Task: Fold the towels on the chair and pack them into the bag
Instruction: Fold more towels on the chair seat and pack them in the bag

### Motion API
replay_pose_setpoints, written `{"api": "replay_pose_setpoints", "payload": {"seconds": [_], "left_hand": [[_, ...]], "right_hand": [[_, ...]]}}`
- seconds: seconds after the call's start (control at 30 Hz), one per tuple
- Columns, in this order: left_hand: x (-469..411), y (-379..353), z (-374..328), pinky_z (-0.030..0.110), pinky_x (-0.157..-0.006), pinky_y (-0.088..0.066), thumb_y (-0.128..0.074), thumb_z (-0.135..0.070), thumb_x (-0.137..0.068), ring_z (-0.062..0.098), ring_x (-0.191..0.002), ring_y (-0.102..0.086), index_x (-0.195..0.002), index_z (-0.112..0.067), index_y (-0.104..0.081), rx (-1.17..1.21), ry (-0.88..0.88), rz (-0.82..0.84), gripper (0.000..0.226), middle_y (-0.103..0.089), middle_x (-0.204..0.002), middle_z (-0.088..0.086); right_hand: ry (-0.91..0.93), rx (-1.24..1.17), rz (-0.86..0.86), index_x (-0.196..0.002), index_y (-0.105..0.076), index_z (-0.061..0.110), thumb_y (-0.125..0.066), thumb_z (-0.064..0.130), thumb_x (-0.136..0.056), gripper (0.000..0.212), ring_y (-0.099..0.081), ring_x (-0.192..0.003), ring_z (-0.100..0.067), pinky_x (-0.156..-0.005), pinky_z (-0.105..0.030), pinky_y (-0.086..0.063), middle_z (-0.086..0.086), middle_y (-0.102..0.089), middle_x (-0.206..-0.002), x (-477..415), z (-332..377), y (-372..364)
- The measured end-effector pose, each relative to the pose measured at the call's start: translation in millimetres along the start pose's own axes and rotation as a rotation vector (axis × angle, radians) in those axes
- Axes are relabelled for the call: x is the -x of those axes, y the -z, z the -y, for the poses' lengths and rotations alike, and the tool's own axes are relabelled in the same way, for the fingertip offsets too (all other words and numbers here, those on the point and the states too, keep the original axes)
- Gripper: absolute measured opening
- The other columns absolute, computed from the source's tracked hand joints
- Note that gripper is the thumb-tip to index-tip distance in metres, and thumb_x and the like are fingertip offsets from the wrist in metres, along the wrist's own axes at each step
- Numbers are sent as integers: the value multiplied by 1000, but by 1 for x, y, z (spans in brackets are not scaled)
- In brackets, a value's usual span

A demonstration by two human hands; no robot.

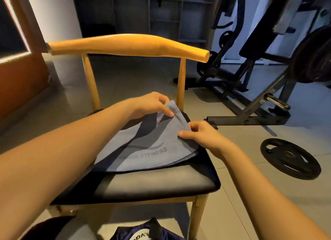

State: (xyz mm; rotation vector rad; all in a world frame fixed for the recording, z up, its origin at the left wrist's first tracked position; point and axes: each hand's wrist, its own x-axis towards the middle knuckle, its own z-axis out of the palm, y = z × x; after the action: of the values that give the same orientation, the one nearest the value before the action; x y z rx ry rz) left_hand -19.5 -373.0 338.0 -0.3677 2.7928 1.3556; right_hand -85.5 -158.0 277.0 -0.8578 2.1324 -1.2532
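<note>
**Head view, folding stage.** The grey-blue towel (143, 150), printed with the word FITNESS, lies on the black seat of the wooden chair (125, 44), with its far right corner lifted off the cushion. Your left hand (152, 105) pinches that raised corner between the thumb and curled fingers. Your right hand (202, 134) pinches the adjoining right-hand edge a little nearer to you, thumb on top. Both grips are narrow and closed on cloth, and the hands sit close together but apart, with a short span of hem between them. Note the governing relation: nearly all of the towel spreads from the grips toward you and to your left. Its long axis appears to run from the near left of the seat to the far right corner you hold. A fold would therefore probably carry the held corner back along that axis toward the near left edge. The left hand, on the corner itself, is better placed to lead, and the right to steady the hem. A darker layer shows beneath the towel; whether it is a second towel or the cushion cannot be told. The bag (157, 232), dark blue with white lettering, sits below the seat's front edge at the bottom of the frame, and its inside does not show.
</note>
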Motion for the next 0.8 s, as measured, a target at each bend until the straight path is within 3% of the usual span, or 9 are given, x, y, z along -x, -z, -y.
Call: {"api": "replay_pose_setpoints", "payload": {"seconds": [0.13,0.23,0.33,0.47,0.63,0.73,0.8], "left_hand": [[33,40,-10,35,-88,-55,-75,-30,-91,20,-100,-70,-111,-6,-70,147,-101,-130,32,-72,-104,9],[47,71,-17,34,-85,-54,-71,-35,-95,19,-100,-69,-111,-9,-71,215,-172,-311,30,-73,-105,7],[47,97,-20,34,-83,-53,-71,-34,-95,20,-99,-68,-105,-15,-75,227,-193,-492,22,-74,-102,4],[43,115,-19,26,-74,-51,-71,-25,-96,15,-92,-64,-99,-14,-76,233,-172,-662,13,-72,-97,1],[56,127,-14,34,-93,-58,-71,-20,-95,13,-103,-68,-111,-16,-74,287,-286,-824,16,-74,-109,-2],[88,107,-3,22,-84,-58,-73,-14,-93,9,-97,-70,-104,-15,-72,119,-411,-836,11,-75,-101,-5],[112,81,18,17,-81,-57,-75,-11,-91,10,-92,-70,-100,-11,-71,18,-433,-730,10,-74,-97,-2]], "right_hand": [[99,-225,-86,-92,-69,7,-78,12,-87,11,-72,-83,-23,-73,-32,-59,-15,-76,-93,1,38,10],[125,-229,-165,-88,-75,11,-76,18,-89,8,-69,-75,-16,-60,-25,-53,-4,-76,-83,-11,84,23],[77,-145,-210,-99,-78,5,-82,26,-85,26,-68,-83,-20,-62,-32,-54,-7,-77,-96,-35,127,37],[160,-45,-330,-82,-69,14,-81,19,-86,14,-64,-98,-23,-71,-36,-57,-6,-68,-98,-67,172,39],[382,19,-450,-95,-76,12,-77,14,-88,7,-69,-97,-22,-74,-32,-60,-7,-73,-98,-63,186,40],[490,111,-441,-95,-77,13,-74,15,-91,5,-66,-88,-13,-72,-23,-56,-2,-72,-92,-33,166,30],[480,147,-358,-91,-77,11,-76,10,-88,3,-64,-78,-7,-67,-17,-54,-3,-72,-85,-12,135,17]]}}
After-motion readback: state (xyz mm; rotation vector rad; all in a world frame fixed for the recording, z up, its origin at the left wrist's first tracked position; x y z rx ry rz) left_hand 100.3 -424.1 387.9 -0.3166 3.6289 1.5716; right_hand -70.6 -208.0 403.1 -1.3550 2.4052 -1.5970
